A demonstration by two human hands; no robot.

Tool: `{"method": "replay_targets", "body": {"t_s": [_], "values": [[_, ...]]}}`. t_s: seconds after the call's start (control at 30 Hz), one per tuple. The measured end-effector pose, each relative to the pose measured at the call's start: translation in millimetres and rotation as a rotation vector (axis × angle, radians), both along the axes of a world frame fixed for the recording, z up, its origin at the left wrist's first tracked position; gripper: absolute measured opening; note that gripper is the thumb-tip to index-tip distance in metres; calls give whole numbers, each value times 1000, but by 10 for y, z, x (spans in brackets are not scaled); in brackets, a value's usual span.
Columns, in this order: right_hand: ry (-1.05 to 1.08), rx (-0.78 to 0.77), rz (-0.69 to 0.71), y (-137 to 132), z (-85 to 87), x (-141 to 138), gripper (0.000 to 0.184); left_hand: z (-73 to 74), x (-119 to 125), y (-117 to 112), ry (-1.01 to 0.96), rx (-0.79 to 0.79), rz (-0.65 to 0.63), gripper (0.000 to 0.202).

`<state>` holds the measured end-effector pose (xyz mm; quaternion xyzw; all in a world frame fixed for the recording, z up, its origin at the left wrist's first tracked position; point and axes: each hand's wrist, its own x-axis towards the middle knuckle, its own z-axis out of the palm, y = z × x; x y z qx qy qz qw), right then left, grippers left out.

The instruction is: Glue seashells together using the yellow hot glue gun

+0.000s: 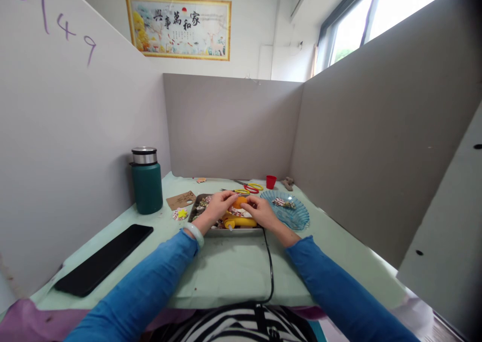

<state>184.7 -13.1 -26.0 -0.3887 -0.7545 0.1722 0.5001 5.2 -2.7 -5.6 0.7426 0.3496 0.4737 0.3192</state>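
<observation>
Both of my hands meet over a metal tray [196,209] on the pale green table. My left hand [218,206] and my right hand [259,210] pinch a small orange round object [239,201] between their fingertips, one on each side. Beneath them in the tray lies a yellow glue gun [238,222], its black cord [269,261] running back toward me. Several small shells and bits fill the rest of the tray. Blue sleeves cover both arms, and a pale bracelet sits on my left wrist.
A green flask [146,181] stands at the left, a black slab [102,259] lies near the front left. A blue glass dish [288,209] sits right of the tray. Scissors [250,186], a red cup [270,182] and a cardboard tag [181,200] lie farther back. Grey partitions wall three sides.
</observation>
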Motion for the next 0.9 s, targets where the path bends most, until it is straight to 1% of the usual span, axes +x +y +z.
{"method": "replay_targets", "body": {"t_s": [0.2,0.5,0.73,0.9], "values": [[-3,11,16,-6,4,3,23,-18,-4,16,-4,7,4,33],[6,45,26,3,-5,8,25,-12,20,10,-40,-43,8,34],[5,66,21,-14,-3,6,27,-22,18,24,-66,-25,25,36],[4,71,19,-4,-11,10,26,-27,22,32,-69,-41,40,35]]}}
